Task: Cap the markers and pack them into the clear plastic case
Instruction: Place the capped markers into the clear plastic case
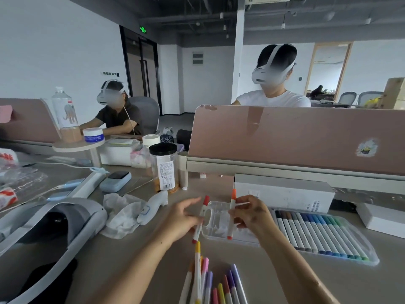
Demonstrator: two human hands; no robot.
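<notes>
Left hand (182,218) pinches the red marker (199,221) near mid-barrel. Forefinger sticks out straight, the rest blurred, so I cannot tell how firm the pinch is. The marker is tilted with red ends top and bottom, and it hangs over the left edge of the clear plastic case (219,224).

Below it, the loose markers (209,281) lie in a fan on the desk (135,249), not packed yet.

The case lies open and flat. Its near-left half is bare, and the row of packed markers (317,234) fills the right half in greys, blues and greens.

The orange marker (231,213) stands nearly upright over the bare half. Right hand (252,212) clamps it with fingers curled round the barrel.

Step in hand, as I judge it: check the caps, then slot both markers in. To do it well:
- Press each end cap home before laying a marker down. Both ends look capped, but I can't tell whether they are seated.
- Turn each barrel parallel to the packed row.
- Lower one marker at a time, touching its neighbour and flat in the tray.
- Red and orange probably go together at the free side.

Risk: a cap left proud would stop the case from closing.
</notes>
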